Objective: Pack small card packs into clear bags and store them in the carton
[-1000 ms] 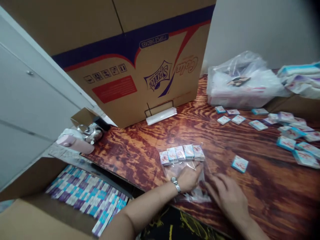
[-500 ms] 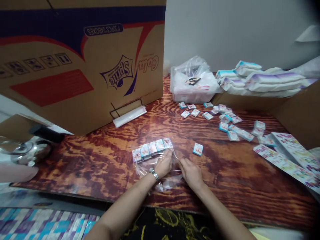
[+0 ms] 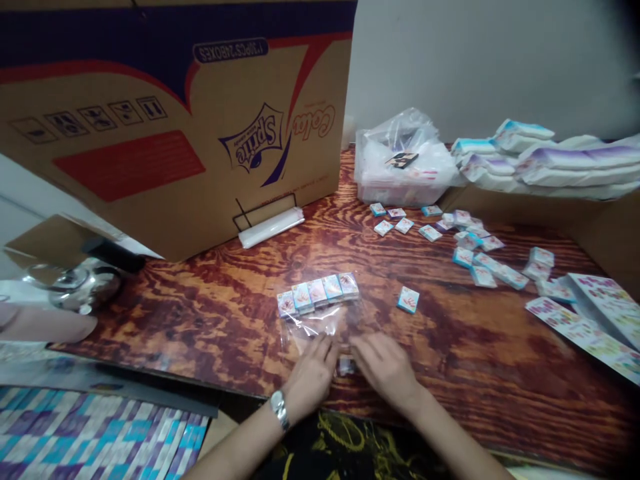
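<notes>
A clear plastic bag (image 3: 313, 325) lies on the table with a row of several small white boxes (image 3: 317, 293) with blue and purple edges at its far end. My left hand (image 3: 314, 370), a metal watch on its wrist, is closed on the near end of the bag, fingertips bent down to the table. Beside it, my right hand (image 3: 385, 367) has its fingers together on the same end; its fingertips are partly hidden. Between the hands a bit of shiny film shows. A single small box (image 3: 409, 300) lies apart, beyond my right hand.
A large printed carton (image 3: 175, 147) stands at back left, with a rolled plastic sleeve (image 3: 273, 227) before it. Loose small boxes (image 3: 483, 260), printed card sheets (image 3: 585, 327) and wrapped packs (image 3: 565, 163) are at right. Stacked bags (image 3: 405, 180) sit behind. Packed boxes (image 3: 100, 433) lie lower left.
Both hands have drawn back toward the table's near edge, from beside the row of boxes to the bag's near end. The row stays in line, and the view has shifted slightly.
</notes>
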`<state>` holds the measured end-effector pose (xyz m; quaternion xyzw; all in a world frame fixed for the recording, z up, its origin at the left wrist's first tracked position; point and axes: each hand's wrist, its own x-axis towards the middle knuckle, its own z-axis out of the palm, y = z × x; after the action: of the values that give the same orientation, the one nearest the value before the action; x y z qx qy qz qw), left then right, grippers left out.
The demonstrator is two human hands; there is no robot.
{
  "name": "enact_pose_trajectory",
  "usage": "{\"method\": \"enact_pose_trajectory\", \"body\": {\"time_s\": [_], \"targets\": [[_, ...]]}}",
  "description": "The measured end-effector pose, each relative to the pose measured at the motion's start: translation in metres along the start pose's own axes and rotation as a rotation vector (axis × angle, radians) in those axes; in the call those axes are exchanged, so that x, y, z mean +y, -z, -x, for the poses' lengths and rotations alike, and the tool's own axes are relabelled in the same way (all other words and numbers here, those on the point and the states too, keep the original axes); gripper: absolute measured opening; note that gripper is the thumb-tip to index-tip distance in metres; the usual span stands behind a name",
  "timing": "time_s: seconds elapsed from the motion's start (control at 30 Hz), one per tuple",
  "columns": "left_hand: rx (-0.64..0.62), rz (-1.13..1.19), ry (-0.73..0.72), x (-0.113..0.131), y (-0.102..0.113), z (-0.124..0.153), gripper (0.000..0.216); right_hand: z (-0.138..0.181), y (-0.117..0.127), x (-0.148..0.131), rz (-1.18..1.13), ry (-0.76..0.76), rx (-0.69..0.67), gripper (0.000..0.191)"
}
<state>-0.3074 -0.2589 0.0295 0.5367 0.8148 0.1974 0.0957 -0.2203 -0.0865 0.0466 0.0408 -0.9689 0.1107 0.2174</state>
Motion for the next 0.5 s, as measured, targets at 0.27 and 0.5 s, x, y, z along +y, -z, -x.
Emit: {"method": "enact_pose_trajectory", "body": {"time_s": [0.27,0.5], "targets": [[-0.075,-0.393,0.050,-0.009,-0.009,0.041,0.036,-0.075,-0.080,-0.039,-0.185,0.222,-0.439,0.025],[-0.008,-0.450,0.001,-0.011,-0.014,0.045,0.043,-0.106,-0.094,-0.036,-0.182,0.147,-0.426,0.027]]}}
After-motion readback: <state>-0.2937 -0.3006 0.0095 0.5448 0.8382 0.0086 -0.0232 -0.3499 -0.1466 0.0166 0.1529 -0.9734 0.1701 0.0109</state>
